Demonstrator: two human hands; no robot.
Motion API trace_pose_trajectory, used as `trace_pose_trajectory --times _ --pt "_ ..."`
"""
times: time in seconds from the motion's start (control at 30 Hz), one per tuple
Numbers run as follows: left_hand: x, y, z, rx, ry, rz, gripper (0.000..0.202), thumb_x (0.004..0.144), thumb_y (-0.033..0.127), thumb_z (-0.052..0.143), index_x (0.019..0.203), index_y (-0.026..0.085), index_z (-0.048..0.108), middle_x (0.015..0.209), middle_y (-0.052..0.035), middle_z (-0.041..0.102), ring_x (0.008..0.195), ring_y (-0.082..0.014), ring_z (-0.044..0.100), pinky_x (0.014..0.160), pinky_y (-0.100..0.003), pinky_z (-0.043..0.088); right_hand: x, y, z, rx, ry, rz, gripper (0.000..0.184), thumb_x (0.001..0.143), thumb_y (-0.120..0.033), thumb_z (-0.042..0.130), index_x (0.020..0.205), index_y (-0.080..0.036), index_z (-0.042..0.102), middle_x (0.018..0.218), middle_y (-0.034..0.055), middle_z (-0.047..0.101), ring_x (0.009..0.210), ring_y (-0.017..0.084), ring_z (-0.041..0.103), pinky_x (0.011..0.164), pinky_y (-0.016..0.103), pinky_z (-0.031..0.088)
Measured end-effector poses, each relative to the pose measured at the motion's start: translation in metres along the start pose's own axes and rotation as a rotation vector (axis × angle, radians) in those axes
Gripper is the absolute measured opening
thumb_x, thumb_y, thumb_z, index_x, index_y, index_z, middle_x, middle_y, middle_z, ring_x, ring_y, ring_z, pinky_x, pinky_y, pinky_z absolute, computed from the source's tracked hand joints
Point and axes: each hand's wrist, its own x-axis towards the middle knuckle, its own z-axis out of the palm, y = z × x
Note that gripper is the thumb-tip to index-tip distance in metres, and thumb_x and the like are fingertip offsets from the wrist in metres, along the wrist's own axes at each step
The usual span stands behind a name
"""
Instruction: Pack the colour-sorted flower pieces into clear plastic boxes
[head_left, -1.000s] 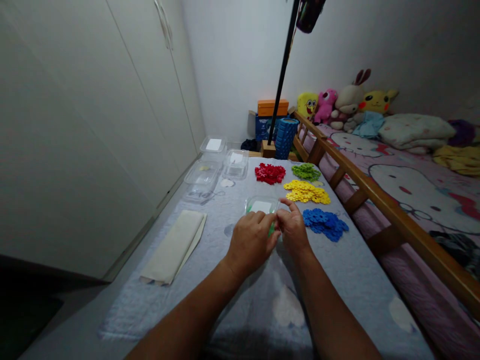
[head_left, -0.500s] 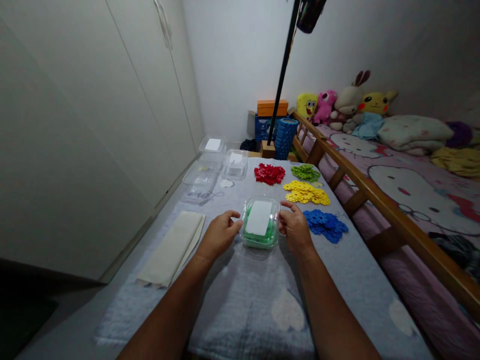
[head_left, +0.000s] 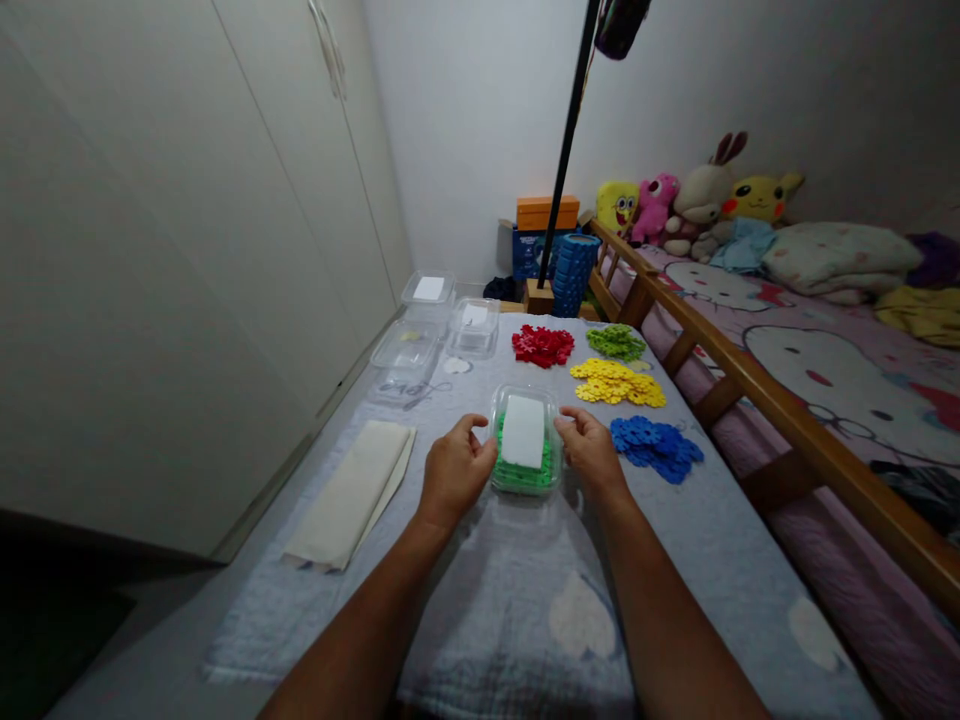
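A clear plastic container (head_left: 523, 478) with green pieces inside sits in front of me, its lid down and a white label (head_left: 523, 432) on top. My left hand (head_left: 459, 462) has its thumb against the container's left edge, fingers curled. On the opposite edge, my right hand (head_left: 589, 447) pinches the rim with thumb and fingertips. Close to the right hand lies a pile of blue flower-shaped pieces (head_left: 654, 447). Yellow pieces (head_left: 616, 383), light green pieces (head_left: 615, 342) and red pieces (head_left: 543, 345) form separate piles farther back.
Clear containers (head_left: 475, 325) with white labels and an open clear tray (head_left: 406, 348) stand at the back left. A folded beige cloth (head_left: 352, 495) lies left of my arm. A wooden bed rail (head_left: 720, 385) runs along the right; a black pole (head_left: 568, 150) rises behind the table.
The container looks slightly lower and flatter on the table, with the hands still at its sides. My left hand has shifted a little to the right, and the view has moved slightly.
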Motion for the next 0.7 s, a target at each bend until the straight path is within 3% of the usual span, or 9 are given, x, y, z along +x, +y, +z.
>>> trace_pose_trajectory --times 0.3,0.7 --pt "-0.001 -0.008 0.009 0.093 0.010 0.009 0.028 0.090 0.028 0.059 0.115 0.020 0.069 0.064 0.0035 0.059 0.066 -0.0182 0.062 0.066 -0.027 0.036 0.004 0.008 0.001 -0.152 0.040 -0.076 0.053 0.069 -0.050 0.069 0.108 -0.015 0.069 0.060 -0.0079 0.050 0.054 0.015 0.049 0.052 0.027 0.035" --pt "0.000 -0.028 0.022 -0.254 -0.004 0.059 0.039 0.091 0.040 0.055 0.121 0.018 0.066 0.061 0.0074 0.049 0.059 -0.0141 0.053 0.063 -0.025 0.040 0.001 0.007 0.001 -0.416 0.089 -0.213 0.043 0.079 -0.043 0.058 0.111 -0.016 0.069 0.069 -0.0019 0.060 0.063 0.018 0.057 0.063 0.030 0.041"
